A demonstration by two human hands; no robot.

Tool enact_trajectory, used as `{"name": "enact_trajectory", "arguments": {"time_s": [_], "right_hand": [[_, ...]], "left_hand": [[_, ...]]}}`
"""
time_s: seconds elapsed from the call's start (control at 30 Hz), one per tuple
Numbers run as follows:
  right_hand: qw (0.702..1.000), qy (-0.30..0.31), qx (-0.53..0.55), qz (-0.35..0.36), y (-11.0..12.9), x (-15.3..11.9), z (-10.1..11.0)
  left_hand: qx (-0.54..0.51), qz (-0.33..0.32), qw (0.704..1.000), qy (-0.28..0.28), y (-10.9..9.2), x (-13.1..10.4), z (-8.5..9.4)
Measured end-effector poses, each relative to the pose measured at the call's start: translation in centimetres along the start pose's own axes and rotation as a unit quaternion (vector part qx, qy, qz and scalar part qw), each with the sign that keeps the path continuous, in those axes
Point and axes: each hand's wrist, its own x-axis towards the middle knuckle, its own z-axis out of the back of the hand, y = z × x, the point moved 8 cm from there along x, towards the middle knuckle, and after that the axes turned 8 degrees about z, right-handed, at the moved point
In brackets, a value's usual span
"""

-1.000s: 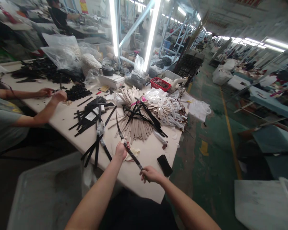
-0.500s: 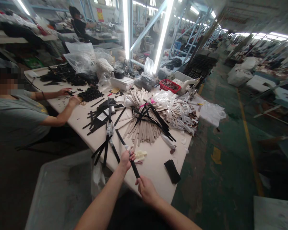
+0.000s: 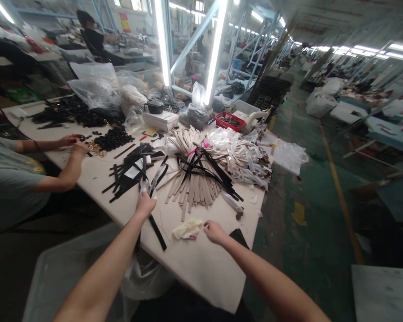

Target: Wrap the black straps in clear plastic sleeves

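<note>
My left hand is closed around black straps partly wrapped in clear plastic, above the table's near left edge. One black strap end sticks out below it onto the tabletop. My right hand is over the right part of the table, its fingertips pinched together. A small pale bit shows at those fingertips, too small to name. Just left of it lies a crumpled yellowish piece of cloth or paper. Beyond both hands spreads a tied bundle of beige straps, with loose black straps lying across it.
A pile of black straps lies left of the beige ones. Black pieces are partly hidden behind my right forearm. Farther back stand a red basket and a white box. A co-worker's arms work at the left.
My hands have moved apart: the right has let go of the black strap and moved right, the left has moved left with straps. The view has shifted, with scenery farther left.
</note>
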Motion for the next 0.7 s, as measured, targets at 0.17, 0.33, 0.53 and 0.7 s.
{"name": "enact_trajectory", "arguments": {"time_s": [0.17, 0.33, 0.53, 0.7], "right_hand": [[0.989, -0.123, -0.038, -0.071, -6.7, 10.2, 11.7], [0.978, -0.172, -0.074, -0.095, -10.8, 18.5, 15.2], [0.975, -0.185, -0.087, -0.083, -12.4, 21.6, 13.4], [0.979, -0.196, -0.04, -0.037, -9.5, 20.4, 14.8]], "left_hand": [[-0.036, -0.015, 0.997, 0.071, 7.7, -12.5, -9.8], [-0.137, 0.133, 0.975, 0.11, 18.1, -26.4, -15.0], [-0.112, 0.259, 0.959, -0.005, 26.4, -27.9, -11.5], [-0.074, 0.264, 0.962, 0.0, 27.7, -22.4, -10.7]]}}
